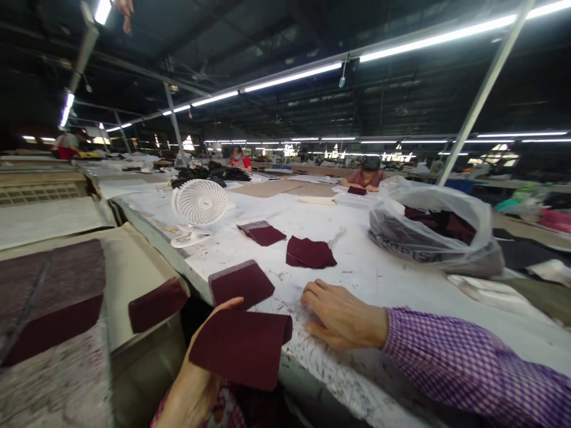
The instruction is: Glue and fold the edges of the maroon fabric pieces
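My left hand (200, 368) grips a maroon fabric piece (243, 348) at the table's near edge. Its thumb lies along the top side, while the other fingers are hidden under the piece, whose right end curls over. On the white tabletop to the right rests my right hand (341, 314), palm down. Its fingers are bent, the thumb stands apart from them, and nothing shows between. Just beyond the held piece lies another maroon piece (243, 284) with a greyish strip along one edge. Further off are a small maroon stack (310, 252) and a maroon piece with a grey edge (263, 233).
A white clip fan (200, 205) stands at the table's left edge. On the right sits a clear plastic bag (428, 229) of dark maroon pieces. Lower left, a maroon piece (158, 304) lies on a cream surface. A co-worker (366, 173) bends over the table's far side.
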`<state>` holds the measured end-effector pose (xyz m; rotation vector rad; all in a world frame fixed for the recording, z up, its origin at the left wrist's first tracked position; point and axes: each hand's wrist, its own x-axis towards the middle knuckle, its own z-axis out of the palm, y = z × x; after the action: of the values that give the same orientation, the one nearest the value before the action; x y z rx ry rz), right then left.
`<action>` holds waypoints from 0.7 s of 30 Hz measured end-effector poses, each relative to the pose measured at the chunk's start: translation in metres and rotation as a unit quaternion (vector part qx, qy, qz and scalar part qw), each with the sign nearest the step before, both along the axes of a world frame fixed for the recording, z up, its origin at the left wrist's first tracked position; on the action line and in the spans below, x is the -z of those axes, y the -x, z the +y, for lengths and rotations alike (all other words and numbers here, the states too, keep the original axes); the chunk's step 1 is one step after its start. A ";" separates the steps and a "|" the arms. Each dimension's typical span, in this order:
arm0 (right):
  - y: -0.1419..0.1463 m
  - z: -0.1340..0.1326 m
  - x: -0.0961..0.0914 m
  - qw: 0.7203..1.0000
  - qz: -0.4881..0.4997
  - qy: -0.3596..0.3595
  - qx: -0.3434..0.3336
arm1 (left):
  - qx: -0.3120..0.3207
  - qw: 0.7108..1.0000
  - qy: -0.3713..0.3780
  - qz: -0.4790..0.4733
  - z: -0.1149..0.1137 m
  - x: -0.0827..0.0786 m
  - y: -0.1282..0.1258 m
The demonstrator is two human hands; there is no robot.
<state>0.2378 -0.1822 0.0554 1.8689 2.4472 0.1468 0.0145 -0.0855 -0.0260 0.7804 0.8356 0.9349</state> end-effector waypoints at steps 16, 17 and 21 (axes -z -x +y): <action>-0.014 0.023 0.017 0.991 -0.125 -0.034 -0.018 | -0.060 0.989 -0.066 -0.119 -0.001 -0.017 0.038; -0.023 0.022 0.017 0.991 -0.128 -0.035 -0.015 | -0.057 0.988 -0.068 -0.123 -0.002 -0.016 0.037; -0.086 0.016 0.019 0.987 -0.141 -0.052 0.054 | -0.034 0.990 -0.071 -0.119 -0.007 -0.016 0.030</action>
<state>0.3241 -0.1661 0.0362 1.8679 2.1838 0.5040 -0.0153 -0.0929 -0.0096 0.7487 0.5955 1.1344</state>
